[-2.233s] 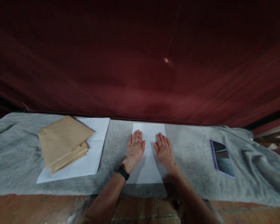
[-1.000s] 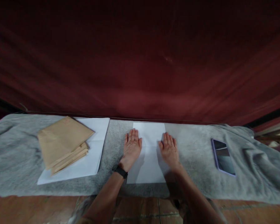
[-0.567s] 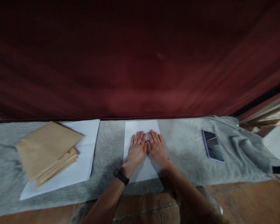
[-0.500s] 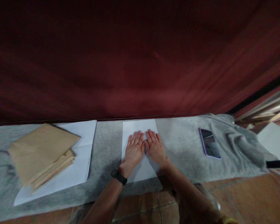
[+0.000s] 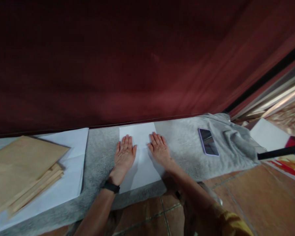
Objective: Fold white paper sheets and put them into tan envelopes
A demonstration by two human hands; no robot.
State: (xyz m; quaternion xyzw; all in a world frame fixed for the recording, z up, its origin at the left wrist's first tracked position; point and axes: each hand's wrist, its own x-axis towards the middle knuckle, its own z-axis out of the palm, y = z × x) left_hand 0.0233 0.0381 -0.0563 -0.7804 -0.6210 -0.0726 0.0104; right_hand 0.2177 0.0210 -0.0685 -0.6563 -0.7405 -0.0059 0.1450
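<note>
A white sheet of paper [image 5: 142, 167] lies flat on a grey cloth [image 5: 102, 154] right in front of me. Palm down near its left edge rests my left hand [image 5: 125, 155], fingers stretched out, with a dark band [image 5: 110, 186] on that wrist. My right hand [image 5: 159, 149] lies flat by the sheet's right edge, its fingers also extended. A gap of bare paper shows between the two hands. Neither hand grips anything.
Several brown paper envelopes [image 5: 27, 164] lie stacked on larger white sheets [image 5: 75, 164] at left. A phone [image 5: 208, 142] with a purple edge lies to the right, near folds in the cloth. A dark red fabric wall [image 5: 137, 65] rises behind; floor tiles [image 5: 250, 193] show below.
My hands were together at the middle of the sheet; now they have slid apart toward its left and right edges. The view has turned somewhat to the right.
</note>
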